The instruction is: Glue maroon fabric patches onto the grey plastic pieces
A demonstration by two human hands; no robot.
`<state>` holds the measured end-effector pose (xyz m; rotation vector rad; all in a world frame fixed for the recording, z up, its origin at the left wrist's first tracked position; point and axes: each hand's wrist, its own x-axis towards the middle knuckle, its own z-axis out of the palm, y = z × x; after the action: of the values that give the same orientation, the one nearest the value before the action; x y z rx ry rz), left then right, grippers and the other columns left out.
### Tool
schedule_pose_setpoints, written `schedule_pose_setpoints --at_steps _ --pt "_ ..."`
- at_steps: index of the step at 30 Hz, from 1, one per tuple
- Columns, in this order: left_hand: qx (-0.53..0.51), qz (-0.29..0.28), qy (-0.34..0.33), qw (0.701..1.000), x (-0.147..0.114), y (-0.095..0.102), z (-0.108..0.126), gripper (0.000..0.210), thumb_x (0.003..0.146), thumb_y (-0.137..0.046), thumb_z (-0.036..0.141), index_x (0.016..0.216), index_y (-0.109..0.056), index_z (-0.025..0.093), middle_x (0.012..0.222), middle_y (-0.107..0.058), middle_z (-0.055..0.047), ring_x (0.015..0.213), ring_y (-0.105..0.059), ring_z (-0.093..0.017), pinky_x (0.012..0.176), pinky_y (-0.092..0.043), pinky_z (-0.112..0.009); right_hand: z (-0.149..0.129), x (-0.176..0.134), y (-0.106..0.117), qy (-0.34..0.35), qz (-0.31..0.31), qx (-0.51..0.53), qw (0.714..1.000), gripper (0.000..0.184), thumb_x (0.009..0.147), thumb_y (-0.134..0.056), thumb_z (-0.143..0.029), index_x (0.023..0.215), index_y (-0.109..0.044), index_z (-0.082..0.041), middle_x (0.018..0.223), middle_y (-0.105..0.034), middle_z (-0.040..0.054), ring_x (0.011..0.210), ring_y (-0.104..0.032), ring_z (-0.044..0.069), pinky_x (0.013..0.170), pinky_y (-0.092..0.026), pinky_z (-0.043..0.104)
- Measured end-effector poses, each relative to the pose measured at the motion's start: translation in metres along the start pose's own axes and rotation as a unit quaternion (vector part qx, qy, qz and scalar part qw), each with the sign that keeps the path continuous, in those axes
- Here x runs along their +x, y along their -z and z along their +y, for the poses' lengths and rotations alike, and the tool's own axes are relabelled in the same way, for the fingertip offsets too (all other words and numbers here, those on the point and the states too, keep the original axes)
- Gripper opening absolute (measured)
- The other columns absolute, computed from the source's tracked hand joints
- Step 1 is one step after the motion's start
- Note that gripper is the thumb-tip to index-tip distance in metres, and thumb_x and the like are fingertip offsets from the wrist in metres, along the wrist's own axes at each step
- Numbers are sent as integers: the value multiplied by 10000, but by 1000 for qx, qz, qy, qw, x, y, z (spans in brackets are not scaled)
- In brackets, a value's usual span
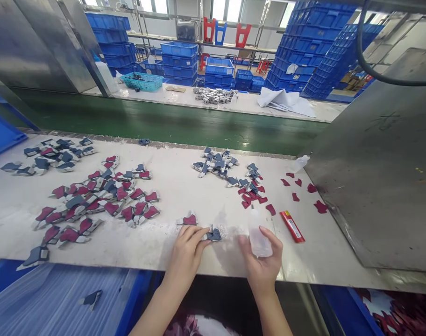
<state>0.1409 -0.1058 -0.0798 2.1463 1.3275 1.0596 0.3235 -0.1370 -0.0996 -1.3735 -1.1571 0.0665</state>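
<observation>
My left hand (188, 249) pinches a small dark grey plastic part (214, 234) between thumb and fingertips, just above the worktable (178, 186). A part with a maroon pad (190, 219) lies right behind those fingers. In my right hand (264, 266) is a small translucent squeeze bottle (260, 235), its thin nozzle pointing away from me; the thumb looks blurred. Beyond the hands lies a pile of dark grey and white parts (218, 163), with loose maroon pads (248, 198) at its near edge. A red and yellow packet (292, 227) lies right of the bottle.
Many maroon-topped parts (111, 207) cover the table's left side, with grey parts (41, 163) behind them. A metal panel (384, 177) bounds the right. A green conveyor belt (185, 121) runs behind. Blue bins (139, 298) stand below the front edge.
</observation>
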Motion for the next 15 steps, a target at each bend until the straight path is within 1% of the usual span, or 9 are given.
schedule_pose_setpoints --at_steps 2,5,7,8,11,15 --pt "-6 -6 0 1000 4 -7 2 225 873 -631 107 1070 -690 200 940 -692 -52 911 -587 -236 800 -540 -385 3 -2 7 -17 27 4 999 362 820 -707 -289 1157 -612 -199 1048 -664 87 942 -653 218 794 -556 352" --pt "-6 -20 15 1000 7 -15 6 231 879 -611 82 1062 -681 206 951 -681 -45 926 -555 -235 814 -525 -382 1 -1 15 7 1 -11 1000 320 819 -694 -338 1088 -677 -166 936 -713 89 789 -686 224 649 -567 330" --pt "-5 -25 22 999 7 -17 7 232 887 -600 78 1067 -670 206 963 -671 -42 943 -536 -235 831 -514 -382 -3 1 17 23 -19 -24 999 267 796 -719 -324 1009 -710 -163 829 -725 65 672 -679 199 564 -550 291" --pt "-5 -26 23 999 7 -17 6 227 889 -600 81 1069 -665 205 965 -667 -41 949 -528 -235 837 -509 -381 -5 2 17 23 -20 -30 999 236 788 -731 -310 971 -716 -162 790 -725 53 631 -673 185 542 -544 274" --pt "-4 -28 22 999 5 -18 5 209 897 -605 99 1075 -650 200 967 -657 -43 957 -517 -236 842 -498 -376 -11 4 14 3 -14 -43 999 190 785 -743 -295 906 -715 -152 741 -726 41 572 -666 158 522 -540 239" --pt "0 -32 20 999 5 -17 4 204 910 -595 113 1091 -635 199 969 -649 -47 953 -513 -235 850 -487 -379 -11 5 12 -29 -19 -49 998 181 802 -732 -290 906 -715 -144 727 -725 35 565 -668 146 530 -542 217"
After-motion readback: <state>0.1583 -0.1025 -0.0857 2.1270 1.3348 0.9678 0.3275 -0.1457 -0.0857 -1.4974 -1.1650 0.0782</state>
